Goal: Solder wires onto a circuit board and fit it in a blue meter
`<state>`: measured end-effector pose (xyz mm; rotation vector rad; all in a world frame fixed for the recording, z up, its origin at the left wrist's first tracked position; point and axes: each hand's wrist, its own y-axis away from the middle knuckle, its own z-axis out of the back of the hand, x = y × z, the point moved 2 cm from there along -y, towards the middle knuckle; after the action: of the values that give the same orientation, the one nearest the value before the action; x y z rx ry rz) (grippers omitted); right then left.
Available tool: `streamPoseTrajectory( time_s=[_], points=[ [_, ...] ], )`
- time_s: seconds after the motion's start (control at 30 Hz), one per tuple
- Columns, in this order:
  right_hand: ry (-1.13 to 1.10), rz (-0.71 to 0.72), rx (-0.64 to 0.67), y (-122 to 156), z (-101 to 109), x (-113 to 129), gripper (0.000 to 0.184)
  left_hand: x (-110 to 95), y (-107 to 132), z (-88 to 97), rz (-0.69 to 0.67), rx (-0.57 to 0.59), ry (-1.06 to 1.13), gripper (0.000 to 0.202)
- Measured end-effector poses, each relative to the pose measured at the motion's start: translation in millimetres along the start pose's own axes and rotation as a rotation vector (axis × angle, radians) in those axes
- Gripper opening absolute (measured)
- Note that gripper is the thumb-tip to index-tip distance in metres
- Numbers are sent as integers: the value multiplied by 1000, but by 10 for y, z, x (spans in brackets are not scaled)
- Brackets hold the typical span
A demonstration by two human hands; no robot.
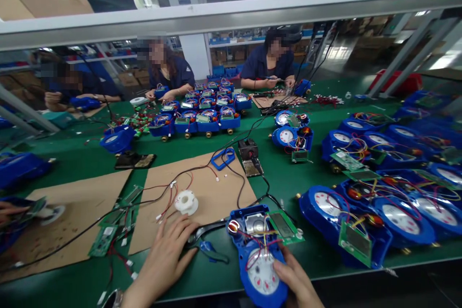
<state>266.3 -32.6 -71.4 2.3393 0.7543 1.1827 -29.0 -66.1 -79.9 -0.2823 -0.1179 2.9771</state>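
My right hand [298, 276] grips a blue water meter [262, 286] by its right side, thumb over the white dial. The meter is tilted, its upper compartment uncovered, with red and yellow wires leading to a green circuit board with a display [283, 226]. My left hand [169, 250] lies palm down with fingers stretched out, just left of the meter. Its fingertips are close to a white spool [186, 202]; whether they touch it I cannot tell. Beside its thumb lies a hand tool with blue handles [214, 252], partly hidden.
Several blue meters [400, 219] crowd the right side. Cardboard [212, 190] carries a blue frame [223, 159], wires and a black cable. Loose circuit boards [104, 240] lie left. A soldering stand [250, 156] is behind. Co-workers [168, 70] sit opposite; another person's hand [10, 211] shows left.
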Motion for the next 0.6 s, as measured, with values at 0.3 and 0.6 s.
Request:
streamPoseTrajectory(
  time_s=[0.3, 0.6],
  points=[
    [23, 42, 190, -178, -354, -69, 57, -474, -237, 119, 151, -39, 658, 77],
    [533, 134, 282, -20, -91, 332, 61, -719, -663, 34, 176, -140, 794, 80]
  ],
)
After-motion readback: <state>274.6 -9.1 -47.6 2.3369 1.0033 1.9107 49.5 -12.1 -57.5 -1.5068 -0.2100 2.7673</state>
